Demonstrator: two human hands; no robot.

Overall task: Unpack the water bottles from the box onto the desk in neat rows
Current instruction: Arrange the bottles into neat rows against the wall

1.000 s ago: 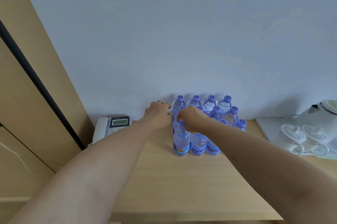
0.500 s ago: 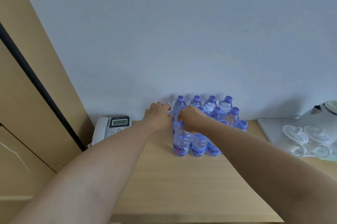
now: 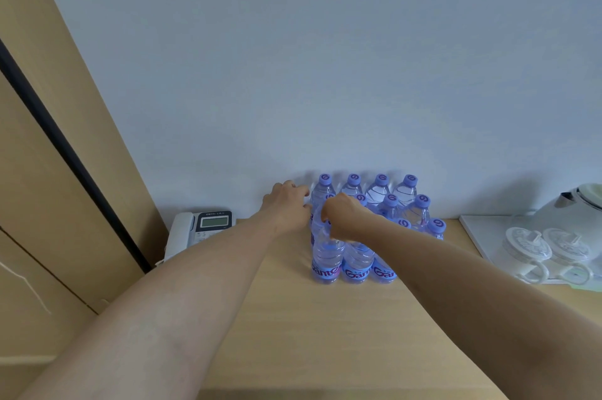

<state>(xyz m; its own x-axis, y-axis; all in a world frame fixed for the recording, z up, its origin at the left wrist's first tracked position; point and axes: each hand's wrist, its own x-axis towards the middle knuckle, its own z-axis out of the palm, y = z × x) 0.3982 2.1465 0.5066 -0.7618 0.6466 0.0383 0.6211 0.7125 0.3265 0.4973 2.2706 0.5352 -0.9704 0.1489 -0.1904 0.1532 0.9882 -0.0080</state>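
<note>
Several clear water bottles [image 3: 381,191] with purple caps and blue labels stand in rows on the wooden desk [image 3: 325,334], against the wall. My right hand [image 3: 342,220] grips the neck of the front-left bottle [image 3: 325,256], hiding its cap. My left hand [image 3: 288,204] reaches the left side of the block. Its curled fingers touch the back-left bottle [image 3: 322,192]. Whether it holds a bottle is hidden. No box is in view.
A white desk phone [image 3: 202,227] sits left of the bottles beside a tall wooden panel [image 3: 49,171]. At the right, a white tray [image 3: 479,236] carries two lidded cups [image 3: 527,246] and a white kettle [image 3: 573,214]. Bare desk lies in front of the bottles.
The front-left bottle has turned under my right hand, and its label now shows the brand lettering to the front. Both hands stay in nearly the same place.
</note>
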